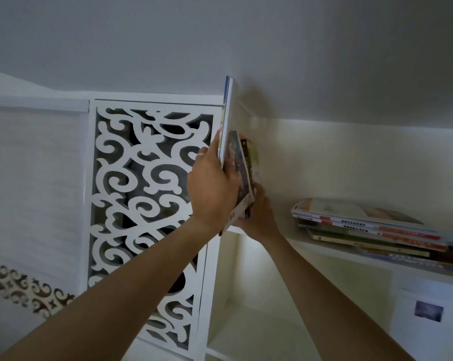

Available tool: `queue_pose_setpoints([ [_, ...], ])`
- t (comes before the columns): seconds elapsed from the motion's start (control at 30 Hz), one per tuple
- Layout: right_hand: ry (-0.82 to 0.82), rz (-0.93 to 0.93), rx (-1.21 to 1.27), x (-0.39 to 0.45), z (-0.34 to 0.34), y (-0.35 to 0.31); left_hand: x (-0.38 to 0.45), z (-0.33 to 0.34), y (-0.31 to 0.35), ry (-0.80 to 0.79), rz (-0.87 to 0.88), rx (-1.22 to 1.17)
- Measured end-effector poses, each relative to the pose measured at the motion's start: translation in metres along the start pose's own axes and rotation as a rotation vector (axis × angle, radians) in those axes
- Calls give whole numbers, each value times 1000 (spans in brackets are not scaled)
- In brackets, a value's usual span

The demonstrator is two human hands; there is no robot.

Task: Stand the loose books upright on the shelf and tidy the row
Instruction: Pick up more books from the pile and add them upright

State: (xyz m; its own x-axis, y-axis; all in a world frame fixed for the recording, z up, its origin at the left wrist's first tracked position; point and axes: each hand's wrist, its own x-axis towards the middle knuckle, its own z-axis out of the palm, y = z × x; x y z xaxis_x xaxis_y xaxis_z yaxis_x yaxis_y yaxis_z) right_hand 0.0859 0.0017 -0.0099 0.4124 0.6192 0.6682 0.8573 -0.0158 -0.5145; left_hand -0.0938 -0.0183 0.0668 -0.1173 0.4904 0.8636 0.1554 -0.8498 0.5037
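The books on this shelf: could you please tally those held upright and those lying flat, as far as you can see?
Upright books, held between left hand and right hand: 3 visible
Flat stack on the shelf: about 7, edges blurred
Total: about 10

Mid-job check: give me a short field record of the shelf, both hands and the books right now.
shelf: white board, left end beside a carved scroll panel
upright books: a few, held at the shelf's left end, one taller
left hand: flat against their left side
right hand: at their lower right edge
flat stack: books lying flat, further right on the shelf
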Motion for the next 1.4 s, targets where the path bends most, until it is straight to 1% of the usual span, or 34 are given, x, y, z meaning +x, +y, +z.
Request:
queue_pose_setpoints([
  [0.07, 134, 35, -8, -6, 4, -10, -1, -8, -4, -7, 8, 18],
  [0.13, 226, 73, -118, -9, 5, -18, -3, -15, -9, -9, 8, 9],
  [0.2, 239, 98, -194, -5, 4, -22, -3, -19, -14, -9, -7, -11],
  [0.3, 195, 56, -260, 8, -5, -26, -2, -20, -15, -7, -12, -32],
  [0.37, 173, 52, -254, 15, -14, -21, -2, -17, -13, -7, 4, -52],
  [0.43, 166, 89, -193, 14, -23, -12, -3, -11, -12, -12, 18, -48],
  [0.5, 214, 116, -154, 10, -28, -5, -2, -4, -14, -23, 36, 1],
  [0.6, 359, 142, -226, 5, -26, -8, -5, 11, -19, -42, 48, 30],
  [0.7, 395, 209, -256, 2, -27, -16, -8, 36, -27, -65, 13, 52],
  [0.8, 389, 219, -318, 0, -28, -12, -10, 72, -37, -99, -48, 46],
  [0.87, 366, 210, -359, -2, -29, -10, -11, 92, -41, -122, -71, -7],
  [0.97, 339, 180, -375, 2, -28, -5, -5, 120, -49, -128, -147, -100],
  [1.03, 327, 165, -367, 3, -28, -3, -2, 137, -55, -110, -177, -112],
  [1.1, 311, 151, -375, 2, -28, -1, -3, 149, -61, -69, -140, -136],
  [1.2, 276, 121, -377, 4, -29, 0, -7, 160, -69, -22, -52, -233],
  [1.33, 140, 29, -256, 11, -29, -3, -1, 159, -78, -60, 13, -284],
  [1.4, 27, -13, -194, 15, -35, -5, 0, 155, -83, -116, 55, -319],
])
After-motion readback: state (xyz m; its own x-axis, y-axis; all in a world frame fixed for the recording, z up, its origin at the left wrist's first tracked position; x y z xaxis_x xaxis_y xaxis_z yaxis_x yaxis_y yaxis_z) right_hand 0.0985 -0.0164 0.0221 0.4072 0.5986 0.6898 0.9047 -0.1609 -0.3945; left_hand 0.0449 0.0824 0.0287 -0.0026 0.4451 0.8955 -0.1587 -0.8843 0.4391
